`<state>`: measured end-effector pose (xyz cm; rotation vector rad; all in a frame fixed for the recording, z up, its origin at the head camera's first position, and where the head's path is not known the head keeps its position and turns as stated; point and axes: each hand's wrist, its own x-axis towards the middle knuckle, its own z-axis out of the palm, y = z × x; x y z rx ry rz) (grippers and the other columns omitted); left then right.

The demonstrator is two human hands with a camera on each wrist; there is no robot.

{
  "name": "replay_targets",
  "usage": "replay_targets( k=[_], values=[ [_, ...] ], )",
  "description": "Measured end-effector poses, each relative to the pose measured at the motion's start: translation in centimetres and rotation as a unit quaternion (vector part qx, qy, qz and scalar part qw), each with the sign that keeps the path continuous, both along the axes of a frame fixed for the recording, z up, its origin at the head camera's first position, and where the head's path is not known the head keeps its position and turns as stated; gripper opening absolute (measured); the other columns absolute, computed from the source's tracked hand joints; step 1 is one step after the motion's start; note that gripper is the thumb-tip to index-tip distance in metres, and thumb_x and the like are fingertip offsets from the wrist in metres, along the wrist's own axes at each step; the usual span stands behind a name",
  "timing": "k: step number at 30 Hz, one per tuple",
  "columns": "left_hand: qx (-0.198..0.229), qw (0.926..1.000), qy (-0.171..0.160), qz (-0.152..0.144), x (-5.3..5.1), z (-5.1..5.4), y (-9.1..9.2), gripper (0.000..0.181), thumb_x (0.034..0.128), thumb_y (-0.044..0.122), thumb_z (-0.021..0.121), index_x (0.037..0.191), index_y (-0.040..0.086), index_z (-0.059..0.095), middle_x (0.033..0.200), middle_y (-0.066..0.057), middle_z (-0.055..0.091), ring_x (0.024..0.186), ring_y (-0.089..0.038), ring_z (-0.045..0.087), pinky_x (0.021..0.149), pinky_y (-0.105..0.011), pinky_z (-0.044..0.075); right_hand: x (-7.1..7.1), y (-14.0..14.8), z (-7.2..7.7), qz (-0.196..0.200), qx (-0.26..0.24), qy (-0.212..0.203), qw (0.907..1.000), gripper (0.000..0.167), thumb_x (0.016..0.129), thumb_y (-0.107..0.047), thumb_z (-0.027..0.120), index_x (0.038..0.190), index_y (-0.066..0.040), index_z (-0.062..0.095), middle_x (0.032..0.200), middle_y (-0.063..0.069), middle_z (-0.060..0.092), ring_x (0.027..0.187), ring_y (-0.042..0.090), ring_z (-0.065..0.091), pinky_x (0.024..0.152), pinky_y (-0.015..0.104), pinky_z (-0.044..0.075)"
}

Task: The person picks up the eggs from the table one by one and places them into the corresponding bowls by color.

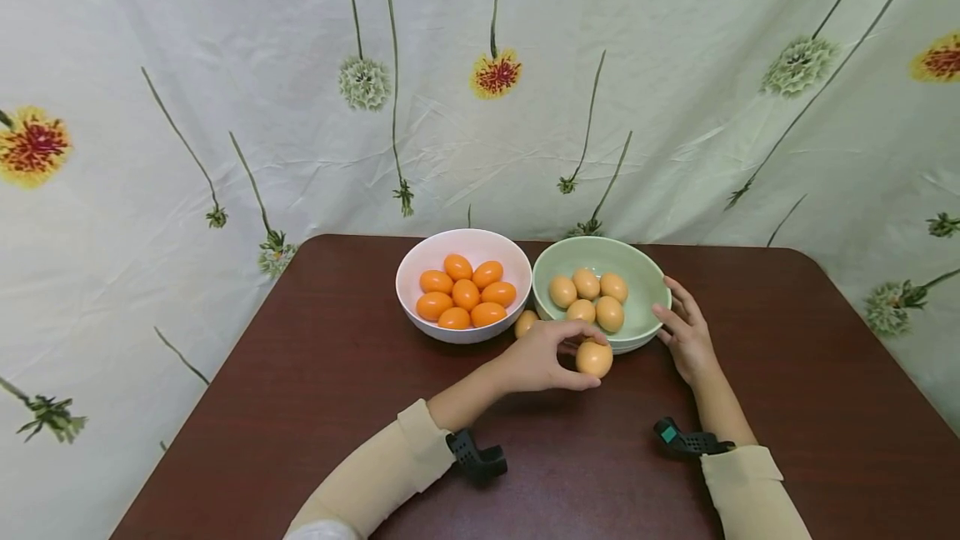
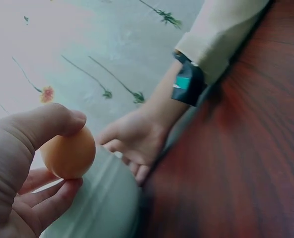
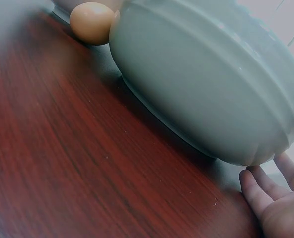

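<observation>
My left hand (image 1: 542,357) pinches a brown egg (image 1: 594,358) between thumb and fingertips, just in front of the green bowl (image 1: 647,273). In the left wrist view the thumb lies on top of the egg (image 2: 68,154) and fingertips support it from below. Several brown eggs (image 1: 609,314) lie inside that bowl. At the bowl's right side, my right hand (image 1: 688,340) holds the rim, thumb over the edge and fingers against the outer wall. Another brown egg (image 3: 92,23) rests on the table against the bowl's left side, partly hidden by my left hand in the head view.
A pale pink bowl (image 1: 405,294) with several glossy orange egg-shaped pieces (image 1: 466,295) stands left of the green bowl, with the loose egg between their fronts. Both bowls sit near the back edge of the dark wooden table (image 1: 315,357). Behind hangs a flower-printed cloth (image 1: 450,140).
</observation>
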<state>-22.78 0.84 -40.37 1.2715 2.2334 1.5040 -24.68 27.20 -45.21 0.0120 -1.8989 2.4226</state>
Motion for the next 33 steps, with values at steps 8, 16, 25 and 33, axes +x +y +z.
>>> replay_targets(
  k=[8, 16, 25, 33],
  values=[
    [0.016, 0.9994, 0.026, 0.019, -1.3, 1.4, 0.3, 0.042, 0.0755, 0.009, 0.083, 0.113, 0.007, 0.065, 0.112, -0.002, 0.065, 0.102, -0.007, 0.061, 0.089, -0.021, 0.049, -0.2, 0.1, -0.4, -0.005, -0.001, 0.004, 1.0000, 0.049, 0.099, -0.013, 0.055, 0.145, -0.024, 0.043, 0.128, 0.001, 0.041, 0.109, 0.011, 0.052, 0.081, 0.021, 0.051],
    [-0.005, 0.9990, 0.017, 0.042, -2.4, 2.0, 0.6, 0.043, 0.0775, 0.016, 0.083, 0.116, 0.009, 0.065, 0.115, 0.000, 0.063, 0.101, -0.006, 0.060, 0.092, -0.019, 0.047, -0.2, 0.3, -0.6, 0.001, -0.006, 0.017, 0.9998, 0.046, 0.099, -0.012, 0.054, 0.142, -0.026, 0.046, 0.127, 0.001, 0.041, 0.107, 0.010, 0.053, 0.080, 0.021, 0.051],
    [-0.026, 0.9974, 0.021, 0.064, -3.3, 1.7, 1.2, 0.043, 0.0792, 0.019, 0.081, 0.117, 0.009, 0.064, 0.116, -0.001, 0.061, 0.102, -0.009, 0.059, 0.093, -0.018, 0.046, -0.2, 0.0, -0.3, -0.006, -0.009, 0.006, 0.9999, 0.048, 0.099, -0.011, 0.055, 0.144, -0.023, 0.044, 0.129, 0.001, 0.040, 0.108, 0.010, 0.052, 0.081, 0.021, 0.051],
    [-0.034, 0.9961, 0.021, 0.078, -4.3, 0.9, 1.8, 0.044, 0.0785, 0.017, 0.082, 0.117, 0.008, 0.063, 0.114, 0.000, 0.062, 0.102, -0.011, 0.058, 0.096, -0.025, 0.047, -0.2, 0.0, -0.2, -0.004, -0.009, 0.000, 0.9999, 0.050, 0.099, -0.012, 0.055, 0.146, -0.020, 0.041, 0.131, 0.003, 0.039, 0.108, 0.010, 0.052, 0.080, 0.021, 0.051]
  ],
)
